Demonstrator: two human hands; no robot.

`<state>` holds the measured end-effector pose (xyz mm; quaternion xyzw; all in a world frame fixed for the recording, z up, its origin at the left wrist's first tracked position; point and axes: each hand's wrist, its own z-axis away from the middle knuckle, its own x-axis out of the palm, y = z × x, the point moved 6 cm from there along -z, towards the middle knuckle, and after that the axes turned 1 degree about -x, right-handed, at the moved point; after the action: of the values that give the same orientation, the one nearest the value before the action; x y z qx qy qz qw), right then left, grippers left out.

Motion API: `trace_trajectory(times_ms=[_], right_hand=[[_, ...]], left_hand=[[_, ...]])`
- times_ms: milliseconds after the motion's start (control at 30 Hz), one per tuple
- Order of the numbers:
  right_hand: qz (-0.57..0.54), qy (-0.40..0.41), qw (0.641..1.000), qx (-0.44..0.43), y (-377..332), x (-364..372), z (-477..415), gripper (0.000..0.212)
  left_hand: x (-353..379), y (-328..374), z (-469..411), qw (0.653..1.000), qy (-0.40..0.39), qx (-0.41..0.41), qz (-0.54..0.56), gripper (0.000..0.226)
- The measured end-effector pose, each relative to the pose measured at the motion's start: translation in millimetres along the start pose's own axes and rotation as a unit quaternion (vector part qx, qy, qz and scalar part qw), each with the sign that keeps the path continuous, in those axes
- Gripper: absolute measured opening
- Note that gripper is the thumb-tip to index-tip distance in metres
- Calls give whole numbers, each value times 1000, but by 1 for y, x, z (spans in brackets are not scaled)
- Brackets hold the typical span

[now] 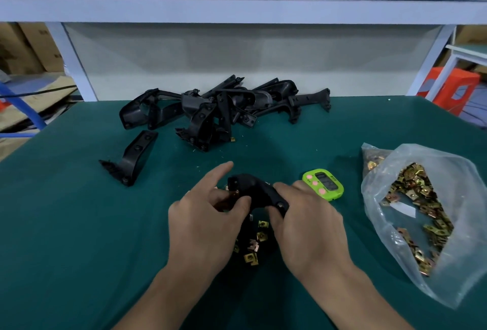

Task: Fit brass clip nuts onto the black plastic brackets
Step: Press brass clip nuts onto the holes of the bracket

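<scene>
Gripping bracket [259,192] w/ R hand [308,224], L hand [203,216] pinching nut [233,195].

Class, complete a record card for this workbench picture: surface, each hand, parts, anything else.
Surface: green mat
Left hand: pinches a brass clip nut at the held bracket
Right hand: grips the held bracket
Loose clip nuts: on the mat under the hands
Bracket pile: far side, one single bracket apart at left
Bag: clear plastic, holds clip nuts, right
Timer: green, beside right hand
</scene>
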<state>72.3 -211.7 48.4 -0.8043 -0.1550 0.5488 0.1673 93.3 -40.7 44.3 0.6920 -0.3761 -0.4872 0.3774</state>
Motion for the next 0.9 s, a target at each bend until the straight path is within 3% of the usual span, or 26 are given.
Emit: trace_trajectory(times_ms=[133, 267, 367, 533, 733, 900], right_hand=[[-94, -4, 995, 19, 2, 10, 4, 7], [-131, 43, 988, 73, 18, 7, -6, 6], [-151, 93, 975, 137, 40, -5, -13, 8], [-148, 60, 975, 157, 47, 2, -11, 11], [-157, 59, 975, 143, 46, 6, -13, 8], [-159, 68, 975, 138, 48, 5, -13, 8]], left_hand=[[-5, 2, -1, 999, 2, 50, -4, 58], [6, -4, -3, 996, -63, 56, 29, 43], [14, -11, -6, 993, -86, 66, -54, 31], [38, -6, 5, 941, -172, 193, -217, 19], [40, -6, -2, 941, -227, 155, -198, 7], [34, -8, 6, 957, -183, 108, -195, 5]])
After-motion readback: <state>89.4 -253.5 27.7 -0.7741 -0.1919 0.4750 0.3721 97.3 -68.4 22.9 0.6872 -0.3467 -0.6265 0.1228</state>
